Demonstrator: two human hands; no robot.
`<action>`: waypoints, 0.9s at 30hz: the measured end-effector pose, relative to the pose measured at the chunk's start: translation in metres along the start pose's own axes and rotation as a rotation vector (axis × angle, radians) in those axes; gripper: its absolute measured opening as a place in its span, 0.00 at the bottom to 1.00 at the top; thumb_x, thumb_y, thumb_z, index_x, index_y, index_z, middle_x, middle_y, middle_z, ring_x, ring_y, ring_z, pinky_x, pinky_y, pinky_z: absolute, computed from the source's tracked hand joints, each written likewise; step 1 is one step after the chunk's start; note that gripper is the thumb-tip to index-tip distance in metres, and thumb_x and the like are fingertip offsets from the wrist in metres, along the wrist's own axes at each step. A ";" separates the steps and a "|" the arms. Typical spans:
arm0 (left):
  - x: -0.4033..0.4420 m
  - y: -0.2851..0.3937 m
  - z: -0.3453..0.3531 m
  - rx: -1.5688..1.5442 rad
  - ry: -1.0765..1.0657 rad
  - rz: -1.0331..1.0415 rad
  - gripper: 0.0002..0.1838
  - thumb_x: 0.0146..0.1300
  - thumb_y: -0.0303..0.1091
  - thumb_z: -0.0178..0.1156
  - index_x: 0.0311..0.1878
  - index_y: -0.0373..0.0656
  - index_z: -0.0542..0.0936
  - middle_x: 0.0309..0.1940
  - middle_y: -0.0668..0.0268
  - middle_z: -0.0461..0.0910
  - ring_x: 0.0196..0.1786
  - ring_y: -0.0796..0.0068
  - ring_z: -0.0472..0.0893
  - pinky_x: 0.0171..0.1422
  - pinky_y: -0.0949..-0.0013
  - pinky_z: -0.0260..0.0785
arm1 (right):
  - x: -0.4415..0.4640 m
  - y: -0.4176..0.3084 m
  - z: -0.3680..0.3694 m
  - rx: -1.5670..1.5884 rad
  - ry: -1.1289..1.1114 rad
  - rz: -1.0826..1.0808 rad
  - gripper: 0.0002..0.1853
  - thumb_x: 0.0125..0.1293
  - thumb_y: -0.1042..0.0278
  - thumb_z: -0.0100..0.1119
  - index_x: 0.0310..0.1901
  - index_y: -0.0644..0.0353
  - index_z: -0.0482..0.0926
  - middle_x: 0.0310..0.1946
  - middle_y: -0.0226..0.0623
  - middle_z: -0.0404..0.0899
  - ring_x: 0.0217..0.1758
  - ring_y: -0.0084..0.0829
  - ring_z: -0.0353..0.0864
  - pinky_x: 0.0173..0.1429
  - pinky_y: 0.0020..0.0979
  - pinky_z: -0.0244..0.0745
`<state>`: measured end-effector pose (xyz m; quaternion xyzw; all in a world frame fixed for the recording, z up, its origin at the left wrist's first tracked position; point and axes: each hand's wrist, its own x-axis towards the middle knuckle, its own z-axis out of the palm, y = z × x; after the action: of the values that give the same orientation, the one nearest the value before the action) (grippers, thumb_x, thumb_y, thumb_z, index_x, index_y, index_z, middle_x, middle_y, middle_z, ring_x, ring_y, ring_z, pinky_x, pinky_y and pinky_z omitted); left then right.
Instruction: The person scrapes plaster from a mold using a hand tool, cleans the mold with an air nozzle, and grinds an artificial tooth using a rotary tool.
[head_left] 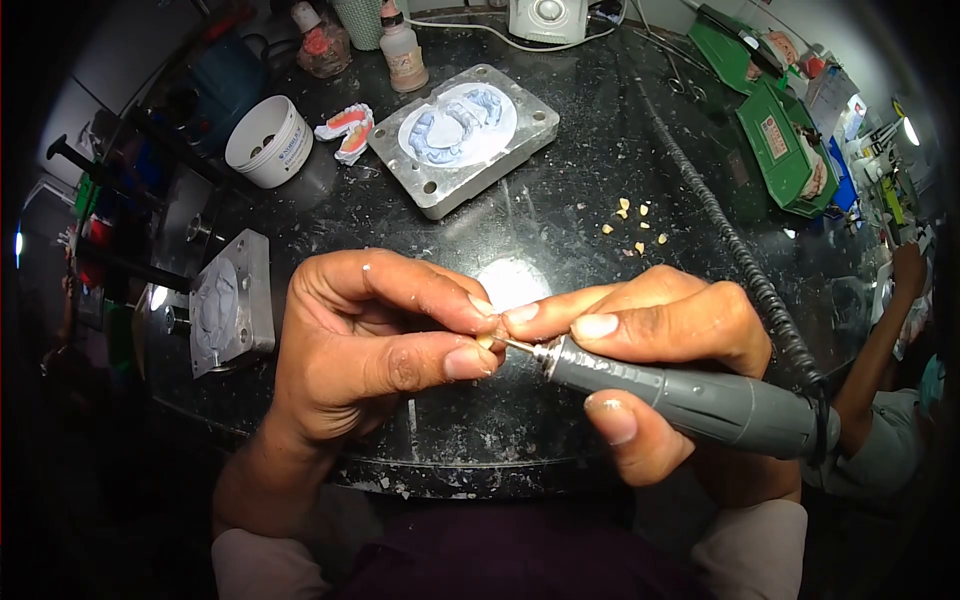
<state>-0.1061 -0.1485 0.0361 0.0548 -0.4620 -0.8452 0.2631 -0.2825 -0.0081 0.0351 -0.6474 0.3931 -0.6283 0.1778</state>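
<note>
My left hand [380, 345] pinches a small yellowish tooth [486, 341] between thumb and index finger, near the middle of the view. From the right, my right hand [660, 350] holds a grey rotary handpiece [700, 402], its thin metal bit [516, 344] pointing left and meeting the tooth. The right index fingertip is close beside the left fingertips. A black coiled cable [730, 230] runs from the handpiece's rear towards the top of the table. Behind the hands, several small loose teeth [640, 246] lie on the dark table [560, 200].
A metal flask half with a dental mould [540, 120] stands behind my hands, another [258, 300] at left. Nearby are a white tub [290, 150], a denture model [350, 132], a bottle [403, 55] and green boxes [775, 140]. A co-worker's arm [880, 330] shows at right.
</note>
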 end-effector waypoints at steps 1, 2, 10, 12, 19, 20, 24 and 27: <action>0.000 0.000 0.000 -0.002 0.004 -0.001 0.12 0.53 0.09 0.72 0.41 0.30 0.86 0.40 0.48 0.88 0.44 0.63 0.89 0.54 0.64 0.83 | 0.000 0.001 -0.001 -0.005 -0.015 -0.017 0.16 0.72 0.72 0.64 0.52 0.66 0.67 0.43 0.57 0.83 0.53 0.55 0.89 0.58 0.52 0.88; 0.000 0.000 0.001 -0.004 0.008 -0.001 0.13 0.52 0.09 0.72 0.41 0.31 0.86 0.40 0.48 0.88 0.44 0.63 0.89 0.54 0.64 0.83 | 0.001 0.002 -0.001 -0.005 -0.015 -0.018 0.16 0.72 0.72 0.64 0.52 0.66 0.67 0.43 0.57 0.83 0.53 0.55 0.89 0.58 0.52 0.88; 0.000 0.000 -0.001 0.003 0.001 0.005 0.12 0.53 0.10 0.72 0.41 0.30 0.86 0.41 0.48 0.88 0.46 0.63 0.89 0.55 0.64 0.83 | 0.000 0.006 0.000 0.025 0.004 -0.043 0.16 0.71 0.73 0.63 0.52 0.67 0.68 0.42 0.57 0.83 0.53 0.54 0.89 0.58 0.51 0.88; 0.000 0.000 -0.001 0.007 -0.001 0.011 0.12 0.53 0.10 0.72 0.41 0.30 0.86 0.41 0.48 0.88 0.46 0.63 0.89 0.55 0.64 0.83 | 0.000 0.006 0.001 0.031 0.014 -0.040 0.15 0.71 0.74 0.63 0.52 0.67 0.68 0.42 0.57 0.83 0.53 0.54 0.89 0.59 0.51 0.88; 0.001 0.001 -0.002 0.033 -0.026 0.025 0.12 0.53 0.09 0.72 0.41 0.30 0.87 0.42 0.47 0.88 0.46 0.63 0.89 0.55 0.64 0.83 | -0.001 0.002 0.000 0.026 0.017 0.014 0.15 0.70 0.75 0.64 0.51 0.67 0.68 0.41 0.54 0.82 0.54 0.53 0.89 0.59 0.51 0.88; 0.001 0.001 -0.002 0.025 -0.032 0.026 0.12 0.53 0.09 0.72 0.41 0.30 0.87 0.42 0.46 0.88 0.46 0.63 0.89 0.55 0.64 0.83 | -0.001 0.002 0.000 0.027 0.017 0.015 0.15 0.70 0.75 0.64 0.51 0.67 0.68 0.41 0.54 0.82 0.54 0.53 0.89 0.59 0.51 0.88; 0.001 0.001 -0.002 0.032 -0.035 0.035 0.13 0.53 0.09 0.72 0.41 0.30 0.87 0.41 0.46 0.88 0.46 0.62 0.89 0.54 0.64 0.83 | 0.000 0.001 0.000 0.042 0.029 0.035 0.14 0.70 0.75 0.64 0.50 0.67 0.69 0.39 0.51 0.81 0.53 0.53 0.89 0.59 0.51 0.88; 0.001 0.001 -0.002 0.054 -0.028 0.035 0.12 0.53 0.09 0.72 0.41 0.29 0.87 0.41 0.46 0.88 0.46 0.62 0.89 0.54 0.64 0.83 | 0.002 0.000 -0.002 0.045 0.013 0.049 0.14 0.70 0.75 0.64 0.50 0.67 0.69 0.39 0.51 0.81 0.53 0.52 0.89 0.58 0.52 0.88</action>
<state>-0.1057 -0.1507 0.0365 0.0421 -0.4891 -0.8284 0.2697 -0.2846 -0.0091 0.0363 -0.6293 0.3959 -0.6366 0.2050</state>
